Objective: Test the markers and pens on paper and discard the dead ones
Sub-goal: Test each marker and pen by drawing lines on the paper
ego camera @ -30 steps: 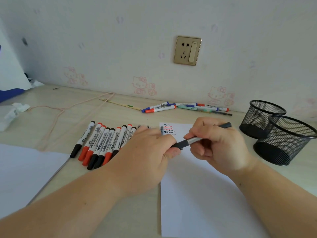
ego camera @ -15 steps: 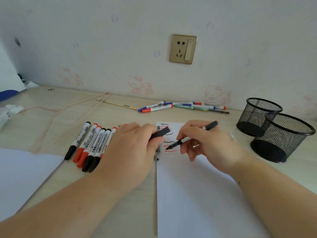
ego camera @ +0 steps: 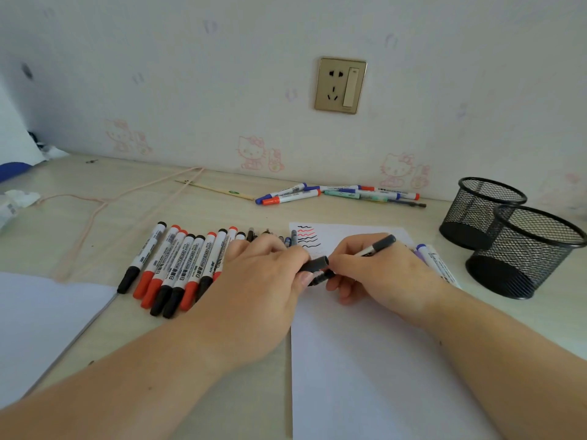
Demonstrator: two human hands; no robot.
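Observation:
My right hand point(ego camera: 378, 273) grips a black pen point(ego camera: 376, 247) over the white test paper point(ego camera: 365, 360), its tip end pointing left. My left hand point(ego camera: 260, 281) pinches the pen's black cap point(ego camera: 314, 264) right beside the tip. Black and red squiggles point(ego camera: 307, 235) mark the paper's top left corner. A row of whiteboard markers with black and red caps point(ego camera: 178, 265) lies left of my left hand, with a few thin pens point(ego camera: 287, 238) behind my knuckles.
Two black mesh pen cups point(ego camera: 524, 249) stand at the right. Markers point(ego camera: 436, 263) lie between my right hand and the cups. More markers point(ego camera: 336, 193) lie along the wall. Another white sheet point(ego camera: 41, 322) sits at the left, with a pink hanger point(ego camera: 101, 204) behind.
The pen tip has lifted off the paper after drawing a black line. My two hands have come together, with the cap now held against the pen's tip.

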